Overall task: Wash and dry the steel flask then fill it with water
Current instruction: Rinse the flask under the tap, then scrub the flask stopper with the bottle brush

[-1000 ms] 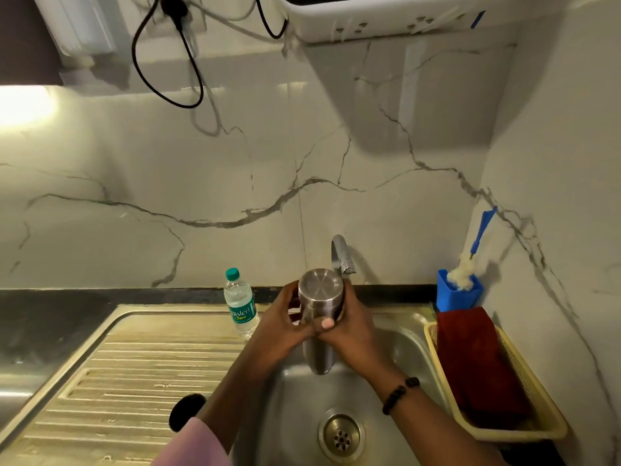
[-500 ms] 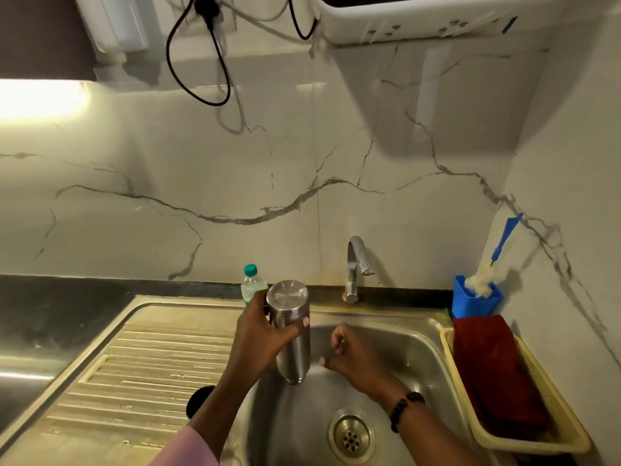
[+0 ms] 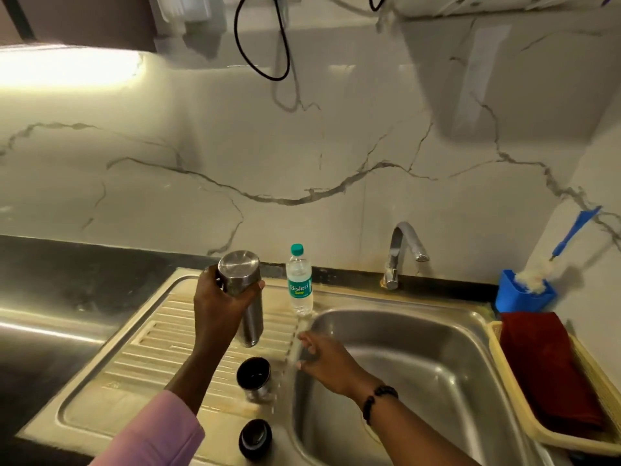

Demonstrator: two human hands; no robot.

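Flask (image 3: 247, 297) (left hand (image 3: 218, 307) clamped round it) now over the drainboard (image 3: 141, 348); right hand (image 3: 327, 363) loosely curled, empty.

Home kitchen — steel sink (image 3: 437, 334), tap (image 3: 401, 250), marble backsplash (image 3: 235, 156)

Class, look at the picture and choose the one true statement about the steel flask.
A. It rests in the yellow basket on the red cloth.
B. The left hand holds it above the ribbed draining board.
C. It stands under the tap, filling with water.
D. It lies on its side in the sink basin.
B: the left hand has its grip around the steel flask, held over the ribbed draining board, left of the sink basin.
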